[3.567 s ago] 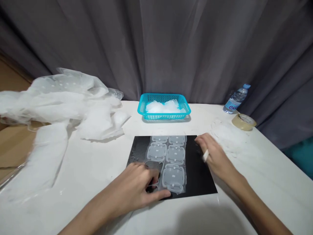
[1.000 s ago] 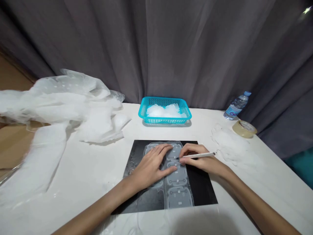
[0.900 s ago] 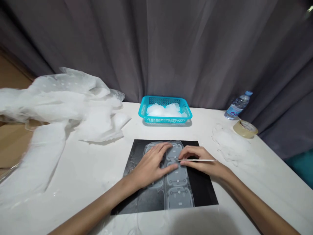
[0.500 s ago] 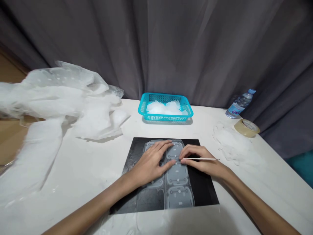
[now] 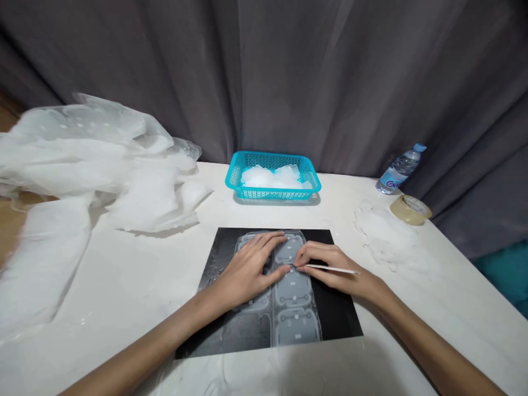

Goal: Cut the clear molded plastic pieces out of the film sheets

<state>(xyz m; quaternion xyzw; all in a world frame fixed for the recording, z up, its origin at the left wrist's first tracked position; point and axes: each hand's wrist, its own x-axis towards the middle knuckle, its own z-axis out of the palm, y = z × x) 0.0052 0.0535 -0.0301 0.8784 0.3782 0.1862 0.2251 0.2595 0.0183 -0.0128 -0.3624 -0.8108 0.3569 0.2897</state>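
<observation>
A clear plastic sheet [image 5: 293, 289] moulded with rounded, panel-like shapes lies on a black mat [image 5: 336, 313]. My left hand [image 5: 251, 267] rests flat on the sheet with its fingers spread, covering part of the left column of shapes. In my right hand [image 5: 330, 264], a thin white stick [image 5: 336, 269] is pinched between thumb and fingers. Its tip, hidden by the fingertips, is at the gap between two shapes in the right column. My left thumb lies close beside those fingertips.
A turquoise basket [image 5: 272, 193] holding white translucent pieces stands behind the mat. White sheets [image 5: 140, 192] are heaped at left. To the right are a water bottle [image 5: 398, 171], a roll of tape [image 5: 406, 210] and thin clear scraps [image 5: 385, 228]. A grey curtain [image 5: 280, 71] hangs behind.
The whole view has shifted slightly. The white stick's rear end has dipped a little, while both hands keep about the same places on the sheet.
</observation>
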